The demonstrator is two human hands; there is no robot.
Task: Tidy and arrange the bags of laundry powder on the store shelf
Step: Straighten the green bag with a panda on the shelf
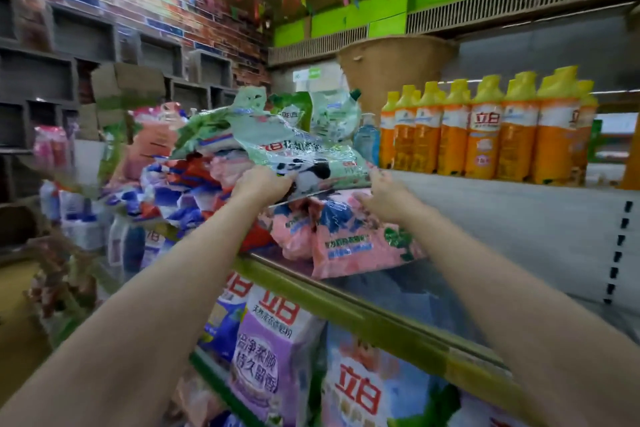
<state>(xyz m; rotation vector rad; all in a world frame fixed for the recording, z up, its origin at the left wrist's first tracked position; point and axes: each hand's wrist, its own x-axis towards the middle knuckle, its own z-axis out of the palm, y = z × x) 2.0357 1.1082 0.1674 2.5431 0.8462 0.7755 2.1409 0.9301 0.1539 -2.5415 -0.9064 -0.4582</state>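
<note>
On the upper shelf [485, 218], left of centre, a green bag [304, 152] w/ a panda print sits atop a messy heap of powder bags. L hand [263, 184] has its fingers curled round the bag's near-left edge, gripping it. R hand [381, 196] is at the near-right corner; fingers look fairly straight, pressing or steadying the edge, but motion blur hides whether any finger hooks under, so can't tell for sure. The bag is tilted, near edge raised over the pink bags [346, 239] beneath it, which overhang the shelf lip a bit. More pink, blue and white bags are piled to the left; orange bottles [485, 135] stand in a row to the right, well apart from the heap. Purple and blue bags stand on the shelf below.

Handling, my read: film is thin, glossy, crinkled, so likely slippery, and the powder inside will shift and sag to the low end. Prob moderately heavy, soft, no stiffness; a one-corner pinch would let it droop or slide out. Better to hold both short sides w/ fingers under and thumbs on top, supporting the belly. Not fragile as such, but a seam could split if dragged over the shelf lip. Lifting it may also disturb the pink bags under it, which look close to slipping off the front.
</note>
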